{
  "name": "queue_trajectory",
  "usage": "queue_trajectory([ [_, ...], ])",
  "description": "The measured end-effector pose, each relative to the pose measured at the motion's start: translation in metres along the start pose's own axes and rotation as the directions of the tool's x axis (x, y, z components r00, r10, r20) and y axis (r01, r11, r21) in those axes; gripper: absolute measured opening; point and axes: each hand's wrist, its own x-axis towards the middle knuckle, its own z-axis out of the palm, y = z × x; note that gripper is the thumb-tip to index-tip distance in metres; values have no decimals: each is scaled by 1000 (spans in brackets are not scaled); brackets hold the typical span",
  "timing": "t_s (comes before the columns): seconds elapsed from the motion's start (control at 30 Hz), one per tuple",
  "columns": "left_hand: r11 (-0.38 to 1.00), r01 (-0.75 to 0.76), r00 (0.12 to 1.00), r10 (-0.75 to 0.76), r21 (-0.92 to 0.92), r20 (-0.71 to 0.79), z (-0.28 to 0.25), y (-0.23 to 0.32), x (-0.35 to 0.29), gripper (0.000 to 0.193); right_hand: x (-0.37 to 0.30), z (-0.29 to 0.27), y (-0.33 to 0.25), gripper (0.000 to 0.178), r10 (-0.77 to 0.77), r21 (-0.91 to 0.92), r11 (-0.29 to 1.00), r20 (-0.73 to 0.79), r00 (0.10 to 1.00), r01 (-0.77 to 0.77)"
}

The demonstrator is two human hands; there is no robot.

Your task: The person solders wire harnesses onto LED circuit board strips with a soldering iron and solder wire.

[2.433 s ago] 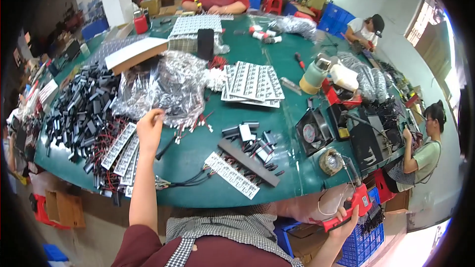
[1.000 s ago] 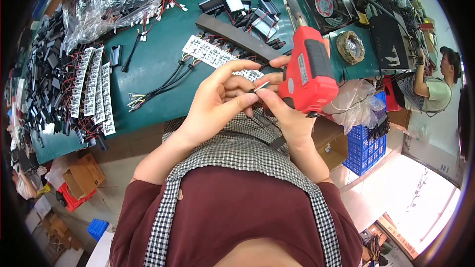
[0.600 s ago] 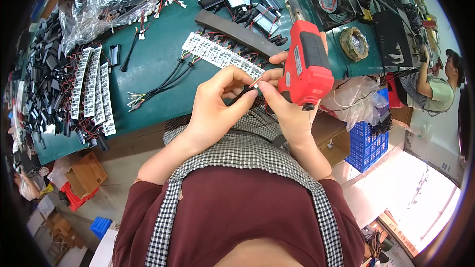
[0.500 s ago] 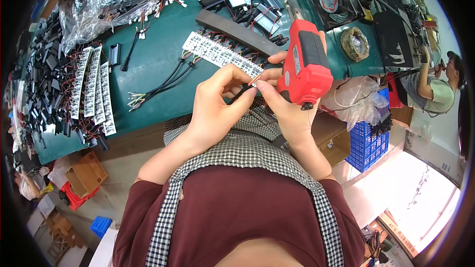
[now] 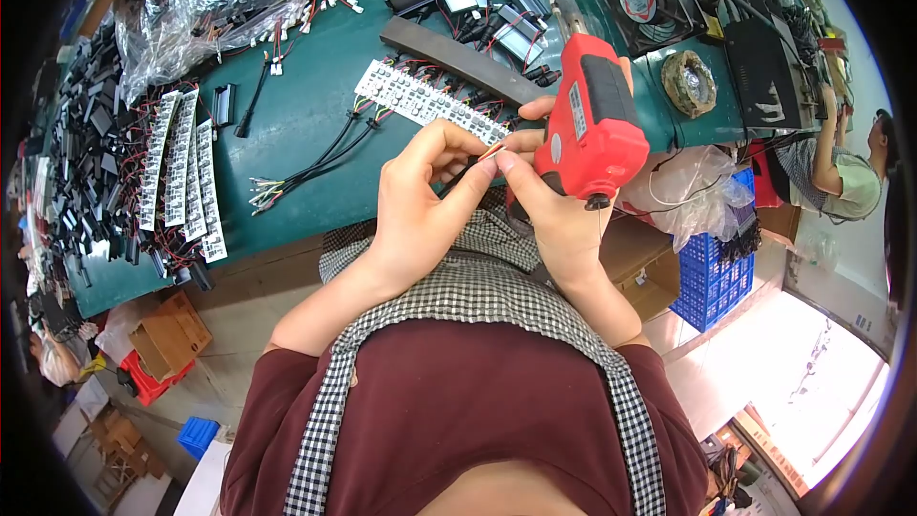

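Observation:
My left hand (image 5: 416, 201) pinches a black cable whose thin coloured wire ends (image 5: 492, 150) stick out between finger and thumb. The thumb and a finger of my right hand (image 5: 562, 229) close on the same wire ends. That right hand also keeps a red and black soldering gun (image 5: 594, 124) against its palm, tip pointing away from me over the table. Just beyond my fingers lies a white strip of small circuit boards (image 5: 430, 99). Several black cables (image 5: 320, 166) run from its left part, their stripped ends fanned out. A dark bar (image 5: 463, 59) rests behind the strip.
More board strips (image 5: 175, 162) and a heap of black casings (image 5: 95, 134) cover the left side. Plastic bags (image 5: 224, 0) lie at the back left. A fan (image 5: 642, 0) and a solder roll (image 5: 689, 83) stand right. Another person (image 5: 845, 172) sits at far right.
Both hands stay together at the wire ends with only slight finger movement. The soldering gun has tilted and shifted a little to the right. The view has moved slightly.

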Motion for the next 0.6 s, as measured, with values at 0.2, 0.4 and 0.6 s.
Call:
queue_trajectory([
  [0.2, 947, 149, 985, -117, -286, 124, -7, 2, 1, 5, -3, 2, 0, 43, -21, 56, 998, -21, 1000, 22],
  [0.4, 905, 130, 982, -61, -406, 178, -12, -3, -1, 3, -1, 4, -8, 56, 104, 67, 992, -1, 995, -104],
  [0.6, 906, -250, 962, 271, 342, -16, -34, 37, -21, 13, -1, 3, -11, 38, 182, 118, 973, 150, 972, -200],
])
